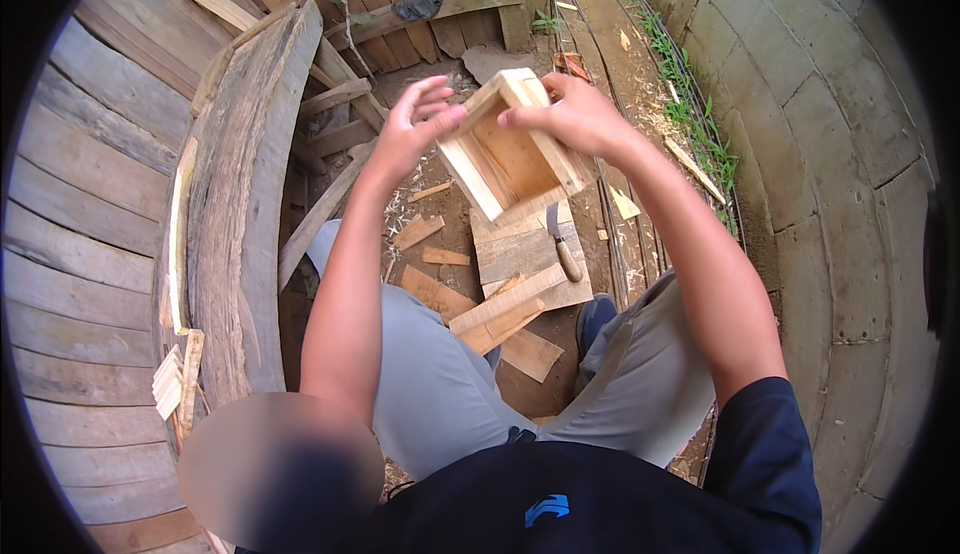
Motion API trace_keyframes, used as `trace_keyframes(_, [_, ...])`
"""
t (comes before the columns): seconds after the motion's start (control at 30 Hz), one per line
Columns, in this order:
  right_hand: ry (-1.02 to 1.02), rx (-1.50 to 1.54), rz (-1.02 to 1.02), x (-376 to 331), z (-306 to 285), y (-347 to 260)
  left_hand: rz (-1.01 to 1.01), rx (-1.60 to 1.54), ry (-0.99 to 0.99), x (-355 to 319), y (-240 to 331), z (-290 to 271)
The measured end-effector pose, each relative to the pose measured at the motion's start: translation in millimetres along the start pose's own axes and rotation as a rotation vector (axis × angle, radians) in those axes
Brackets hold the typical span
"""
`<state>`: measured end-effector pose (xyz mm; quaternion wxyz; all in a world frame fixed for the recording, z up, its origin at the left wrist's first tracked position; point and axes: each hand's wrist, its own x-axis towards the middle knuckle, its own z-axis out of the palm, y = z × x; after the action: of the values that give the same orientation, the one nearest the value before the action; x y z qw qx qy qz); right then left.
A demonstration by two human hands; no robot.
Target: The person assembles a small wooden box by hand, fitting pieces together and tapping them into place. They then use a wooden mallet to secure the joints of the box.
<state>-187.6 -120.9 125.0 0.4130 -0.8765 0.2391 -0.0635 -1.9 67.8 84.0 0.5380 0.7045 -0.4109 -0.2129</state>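
Wooden box: likely light and stiff, best held by its walls. Your right grip clasps one; your left grip, half-open, sits beside the opposite edge.

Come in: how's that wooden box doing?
Right hand gripping wooden box. Left hand at its edge, fingers open. Knife lying on board below.

Room inside box; knife below
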Motion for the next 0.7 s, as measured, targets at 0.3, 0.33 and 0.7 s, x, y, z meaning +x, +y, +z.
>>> trace_keyframes(0.3, [-0.247,0.090,-0.220,-10,-5,4,-0.174,-0.057,-0.556,-18,14,13])
trace_keyframes(0.33, [-0.254,0.080,-0.254,-12,-6,2,-0.151,-0.040,-0.577,-18,12,12])
trace_keyframes(0.7, [-0.189,-0.032,-0.496,-10,-22,23,0.126,0.261,-0.183,-19,30,39])
